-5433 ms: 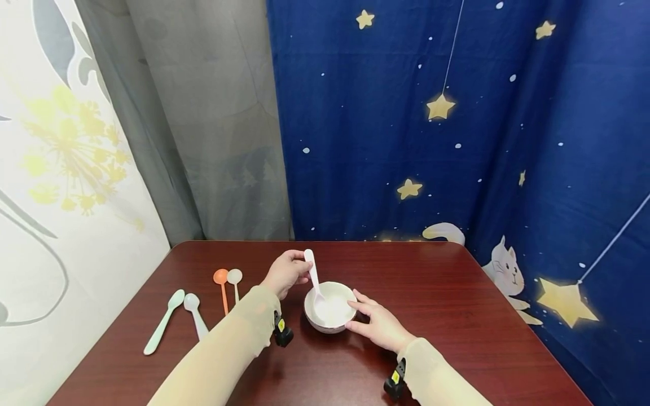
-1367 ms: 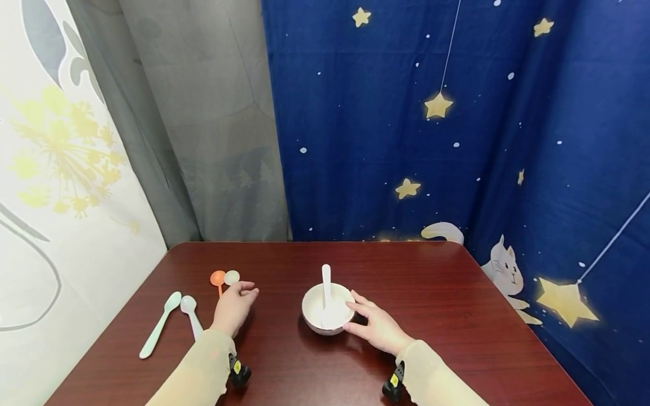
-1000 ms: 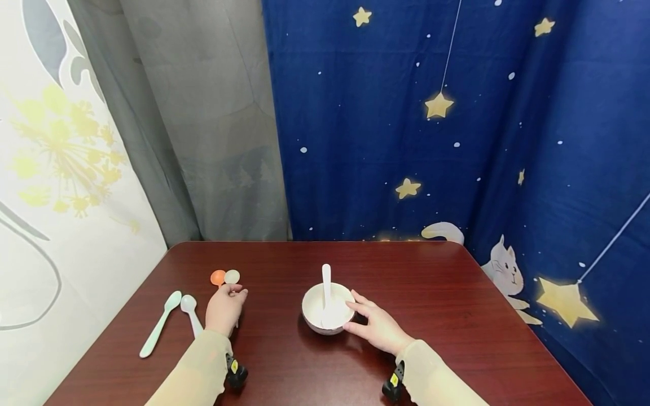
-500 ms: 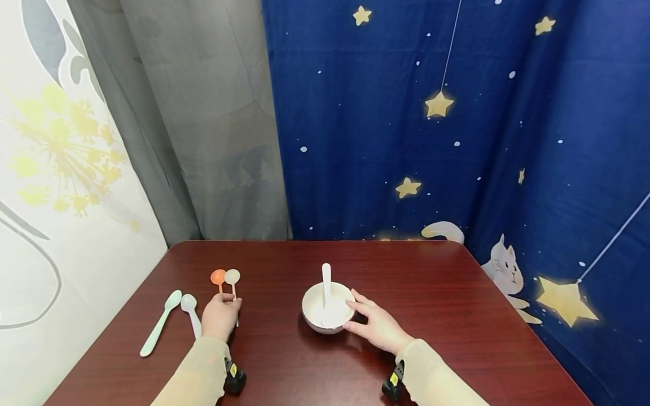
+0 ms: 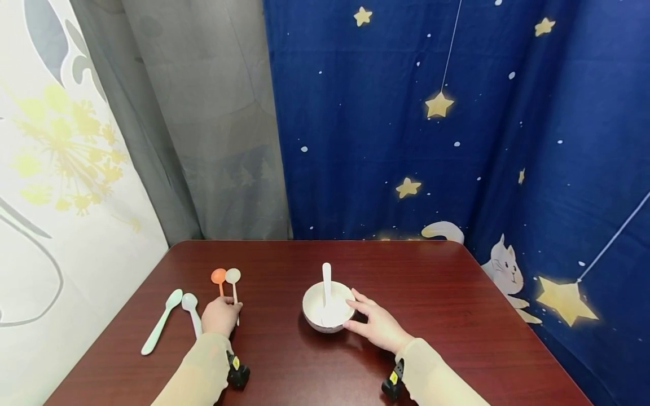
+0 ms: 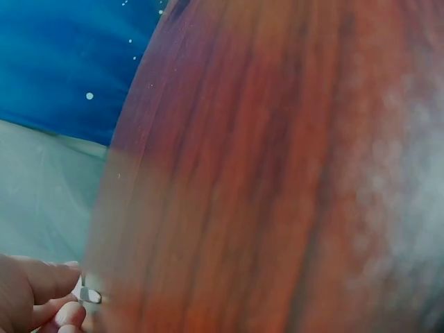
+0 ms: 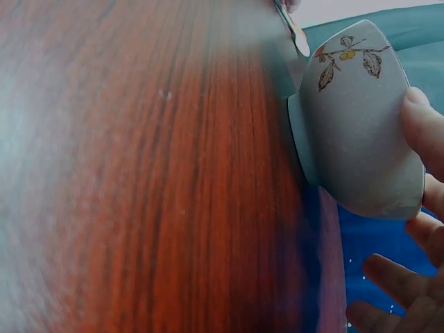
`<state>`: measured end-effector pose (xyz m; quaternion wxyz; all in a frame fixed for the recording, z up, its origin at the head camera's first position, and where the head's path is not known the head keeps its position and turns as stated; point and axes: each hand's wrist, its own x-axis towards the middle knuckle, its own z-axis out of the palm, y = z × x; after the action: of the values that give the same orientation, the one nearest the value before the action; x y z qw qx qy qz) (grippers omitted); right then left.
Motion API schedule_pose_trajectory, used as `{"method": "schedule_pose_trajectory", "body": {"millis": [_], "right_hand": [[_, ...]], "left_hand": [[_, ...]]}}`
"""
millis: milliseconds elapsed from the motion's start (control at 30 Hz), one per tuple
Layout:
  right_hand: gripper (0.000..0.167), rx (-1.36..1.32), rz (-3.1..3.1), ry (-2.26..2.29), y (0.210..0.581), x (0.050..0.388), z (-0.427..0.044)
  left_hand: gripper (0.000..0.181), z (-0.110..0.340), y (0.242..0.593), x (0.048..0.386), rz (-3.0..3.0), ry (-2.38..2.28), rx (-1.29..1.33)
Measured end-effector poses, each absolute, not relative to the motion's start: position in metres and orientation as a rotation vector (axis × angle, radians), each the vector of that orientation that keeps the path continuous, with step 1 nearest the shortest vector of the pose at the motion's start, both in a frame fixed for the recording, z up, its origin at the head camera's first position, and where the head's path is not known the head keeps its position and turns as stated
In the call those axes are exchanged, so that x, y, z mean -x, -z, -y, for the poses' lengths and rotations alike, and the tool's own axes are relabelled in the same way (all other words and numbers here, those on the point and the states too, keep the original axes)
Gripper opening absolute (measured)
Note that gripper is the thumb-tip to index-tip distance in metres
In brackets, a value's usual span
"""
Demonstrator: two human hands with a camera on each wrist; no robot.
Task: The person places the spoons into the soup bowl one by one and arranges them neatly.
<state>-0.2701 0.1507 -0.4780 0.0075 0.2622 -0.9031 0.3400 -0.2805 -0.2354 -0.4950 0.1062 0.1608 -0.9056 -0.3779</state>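
My left hand (image 5: pixel 221 317) is low over the table at left, thumb and fingers pinching the thin handle of a cream long-handled spoon (image 5: pixel 233 276). In the left wrist view the pale handle end (image 6: pixel 89 295) pokes out between the fingertips. Touching the cream spoon's head is an orange spoon (image 5: pixel 218 276), its handle partly hidden by that hand. My right hand (image 5: pixel 380 326) holds the side of a white bowl (image 5: pixel 310 316), thumb on the outer wall and a finger over the rim. A white spoon (image 5: pixel 326 282) leans inside the bowl, handle up.
A mint-green spoon (image 5: pixel 162 324) and a pale white spoon (image 5: pixel 190 307) lie further left on the dark red-brown table (image 5: pixel 406 270). The bowl's outside shows a printed leaf sprig (image 7: pixel 347 55). Curtains hang behind the table's far edge.
Earlier my left hand held the white spoon in the bowl; it let go, moved left, then slid down the cream spoon and took its handle. My right hand stayed at the bowl.
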Motion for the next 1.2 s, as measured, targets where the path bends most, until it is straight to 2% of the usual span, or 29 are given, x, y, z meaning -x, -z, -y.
{"method": "schedule_pose_trajectory", "body": {"millis": [667, 1200], "right_hand": [[0.063, -0.817, 2.825, -1.065, 0.476, 0.270, -0.150], [0.064, -0.817, 2.814, -1.078, 0.476, 0.270, -0.150]], "left_hand": [[0.025, 0.226, 0.497, 0.283, 2.756, 0.915, -0.298], [0.017, 0.227, 0.490, 0.283, 2.818, 0.845, -0.366]]}}
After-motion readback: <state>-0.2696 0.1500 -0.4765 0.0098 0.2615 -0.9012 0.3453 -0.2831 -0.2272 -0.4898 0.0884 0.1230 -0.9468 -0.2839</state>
